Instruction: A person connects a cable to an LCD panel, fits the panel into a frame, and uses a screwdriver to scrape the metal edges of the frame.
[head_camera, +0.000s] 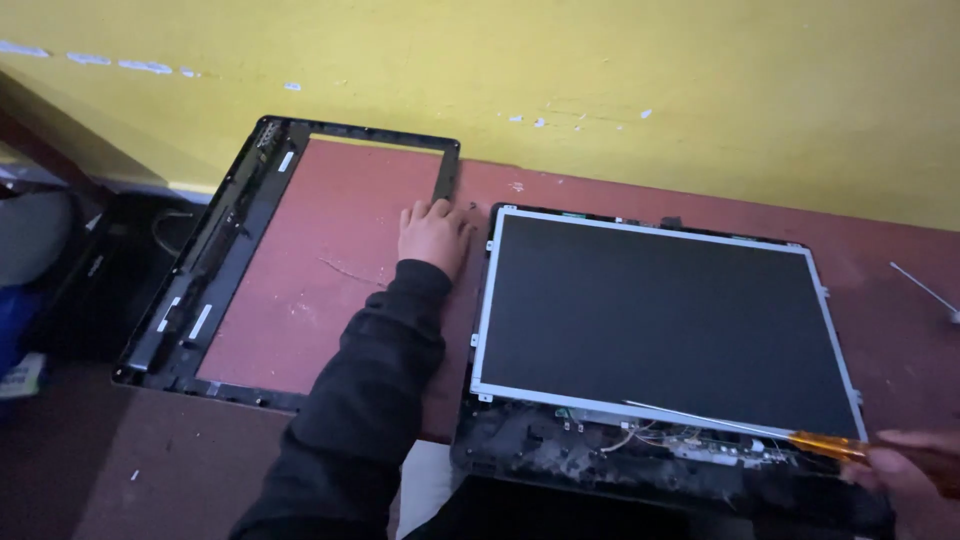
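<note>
A dark flat screen panel (660, 315) with a silver frame lies in a black laptop lid shell (600, 470) on the reddish table. My left hand (433, 235), in a black sleeve, rests on the table between the panel's top left corner and a detached black bezel frame (240, 250), fingers touching the bezel's right side. My right hand (905, 470), at the lower right edge, grips a screwdriver (740, 428) with an orange handle. Its long shaft lies across the panel's bottom edge, over exposed wires and circuit parts.
A yellow wall (600, 80) stands right behind the table (330, 290). A thin metal rod (925, 290) lies at the far right. Dark clutter and a blue object (15, 320) sit off the table's left side.
</note>
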